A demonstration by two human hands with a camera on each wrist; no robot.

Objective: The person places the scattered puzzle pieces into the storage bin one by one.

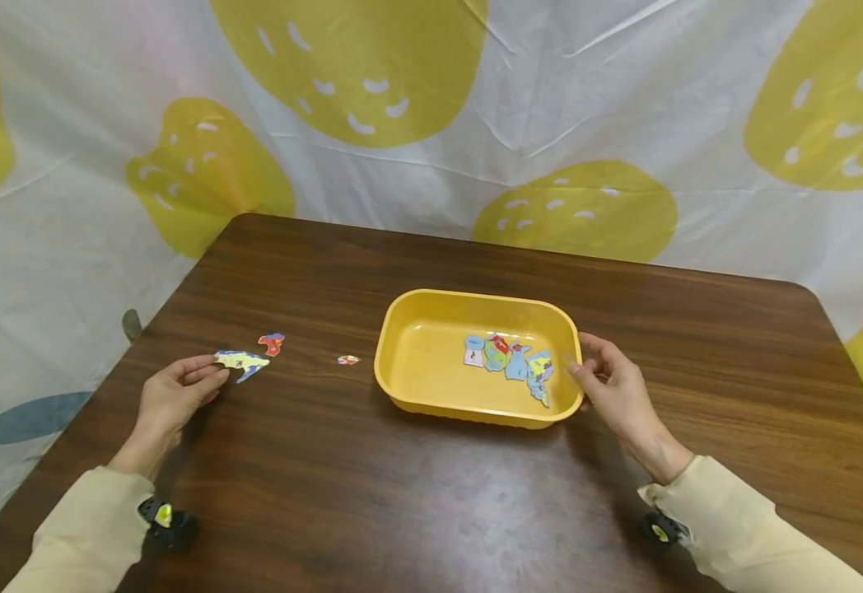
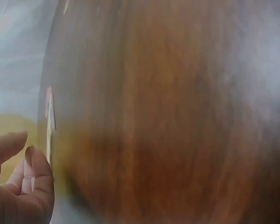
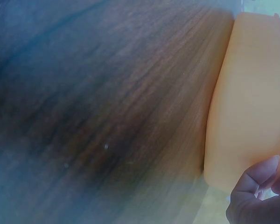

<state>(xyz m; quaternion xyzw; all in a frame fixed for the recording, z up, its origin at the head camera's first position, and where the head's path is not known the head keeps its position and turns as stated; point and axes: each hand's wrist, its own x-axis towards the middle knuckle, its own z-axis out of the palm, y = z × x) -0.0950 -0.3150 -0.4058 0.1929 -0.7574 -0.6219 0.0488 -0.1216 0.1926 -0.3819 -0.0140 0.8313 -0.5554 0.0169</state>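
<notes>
My left hand (image 1: pixel 183 391) is at the left of the table, with thumb and fingertips pinching the left end of a flat yellow-and-blue printed puzzle piece (image 1: pixel 242 361). In the left wrist view that piece (image 2: pixel 49 135) shows nearly edge-on beside the fingers. A red-and-blue piece (image 1: pixel 272 343) lies just beyond it. Nearer the middle is a small red-and-white piece (image 1: pixel 348 360). My right hand (image 1: pixel 617 391) grips the right wall of a yellow plastic tray (image 1: pixel 431 395), thumb over the rim; the right wrist view shows its outer side (image 3: pixel 247 102). Several printed pieces (image 1: pixel 516 362) lie inside, toward its right.
The dark wood table (image 1: pixel 417 502) runs back to a white curtain (image 1: pixel 372 177) with large yellow fruit prints, which also hangs along the left side. The tray stands near the table's middle, right of the loose pieces.
</notes>
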